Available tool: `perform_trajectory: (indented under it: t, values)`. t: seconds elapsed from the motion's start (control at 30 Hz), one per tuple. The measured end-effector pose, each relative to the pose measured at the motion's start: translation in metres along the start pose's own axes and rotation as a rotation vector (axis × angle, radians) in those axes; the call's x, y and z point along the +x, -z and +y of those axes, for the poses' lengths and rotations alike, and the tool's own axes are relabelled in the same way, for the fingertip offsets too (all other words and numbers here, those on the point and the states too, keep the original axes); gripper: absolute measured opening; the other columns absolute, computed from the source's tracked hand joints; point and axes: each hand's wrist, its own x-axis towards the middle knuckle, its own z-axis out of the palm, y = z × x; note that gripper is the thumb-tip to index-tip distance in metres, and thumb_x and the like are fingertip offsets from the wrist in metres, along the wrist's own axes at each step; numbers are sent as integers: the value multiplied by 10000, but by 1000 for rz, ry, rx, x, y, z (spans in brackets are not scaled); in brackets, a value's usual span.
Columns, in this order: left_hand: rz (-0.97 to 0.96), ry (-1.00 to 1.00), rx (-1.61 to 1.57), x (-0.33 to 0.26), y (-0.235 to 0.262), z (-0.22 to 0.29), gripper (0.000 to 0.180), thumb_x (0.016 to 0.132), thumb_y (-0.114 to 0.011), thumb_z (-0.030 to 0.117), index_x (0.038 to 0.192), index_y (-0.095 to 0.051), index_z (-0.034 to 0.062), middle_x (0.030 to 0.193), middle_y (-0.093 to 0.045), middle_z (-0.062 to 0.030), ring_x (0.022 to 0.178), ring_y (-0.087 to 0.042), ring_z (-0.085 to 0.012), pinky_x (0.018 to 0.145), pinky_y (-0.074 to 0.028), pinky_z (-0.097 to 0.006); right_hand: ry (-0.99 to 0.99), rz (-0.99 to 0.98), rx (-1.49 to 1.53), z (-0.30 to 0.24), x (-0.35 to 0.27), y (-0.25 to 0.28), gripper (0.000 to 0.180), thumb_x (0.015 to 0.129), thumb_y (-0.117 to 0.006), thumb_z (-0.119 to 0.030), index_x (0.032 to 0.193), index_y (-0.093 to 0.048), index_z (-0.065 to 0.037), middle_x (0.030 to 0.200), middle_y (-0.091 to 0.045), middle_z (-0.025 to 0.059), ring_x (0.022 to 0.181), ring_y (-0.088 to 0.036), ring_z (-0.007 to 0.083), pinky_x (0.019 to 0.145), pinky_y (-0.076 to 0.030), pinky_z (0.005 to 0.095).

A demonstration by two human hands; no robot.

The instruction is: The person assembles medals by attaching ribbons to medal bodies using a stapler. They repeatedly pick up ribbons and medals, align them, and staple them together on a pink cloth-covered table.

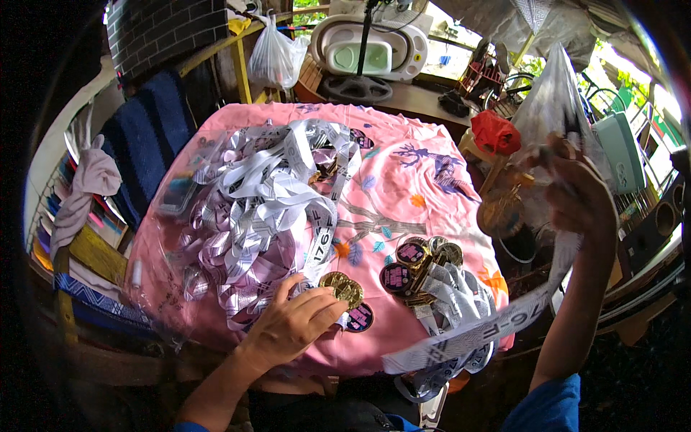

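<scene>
My left hand (pixel 295 320) rests on the pink cloth-covered table (pixel 425 180), its fingertips on two gold medals (pixel 343 288) with a white ribbon attached. Raised at the right, my right hand (pixel 586 201) grips a clear plastic bag (pixel 554 101) and a medal (pixel 502 209) that blurs in front of it. A long white printed ribbon (pixel 489 327) hangs from that hand down to the lower middle. A pile of finished medals (pixel 425 270) with dark pink and gold faces lies between my hands.
A big heap of white ribbons (pixel 266 194) in clear plastic covers the table's left half. A red bag (pixel 497 133) and a white plastic bag (pixel 276 57) sit behind. Cluttered shelves and cloths (pixel 90 187) stand at the left.
</scene>
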Motion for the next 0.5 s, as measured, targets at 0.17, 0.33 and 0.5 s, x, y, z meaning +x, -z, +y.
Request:
perform_trajectory:
  t: [0.17,0.33,0.5]
  values:
    - [-21,-175,193,4,1,0,226,804,-618,205,1012,-644,122,1090,-591,-53,1142,-549,-187,1001,-361,-474,-786,136,531,-6,6,-22,76,930,-556,-97,955,-485,-105,960,-668,210,410,-385,24,349,-308,188]
    - [-115,-189,75,-7,16,25,266,804,-596,273,948,-672,63,1176,-567,-65,1162,-505,-181,922,-362,-417,-1108,-156,-41,2,-41,-67,108,950,-548,-117,962,-468,-45,844,-645,114,480,-478,143,414,-397,279]
    - [121,-220,359,-42,-9,33,162,834,-611,227,932,-687,123,1124,-636,-8,1046,-553,-154,838,-373,-342,-597,-147,-777,-16,-94,-120,295,850,-655,-34,1048,-444,27,1176,-497,231,989,-543,294,825,-441,406]
